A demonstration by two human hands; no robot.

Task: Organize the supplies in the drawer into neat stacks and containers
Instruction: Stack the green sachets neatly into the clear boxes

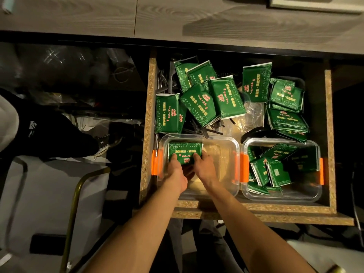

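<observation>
2 hands are on one green packet (pixel 185 152) in the only view I have, the head camera looking down into the open drawer (pixel 329 134). My left hand (pixel 178 171) and my right hand (pixel 203 166) have both reached into the left clear container (pixel 226 146), the one with orange clips. Fingers of each hand are curled over the packet's near edge, left fingers at its left end, right fingers toward its right end, so I am holding it between them.

The packet sits in the far-left corner of that container, its long axis running left to right, parallel with the container's far wall. It lies straight ahead of my fingertips, away from my body, and both hands are about equally close to it. I judge the next move is to press it flat and square into that corner.

Loose green packets (pixel 212 99) lie scattered across the back of the drawer, beyond the container. The right clear container (pixel 281 196) holds more packets (pixel 275 170), tipped at mixed angles, not yet stacked.
</observation>
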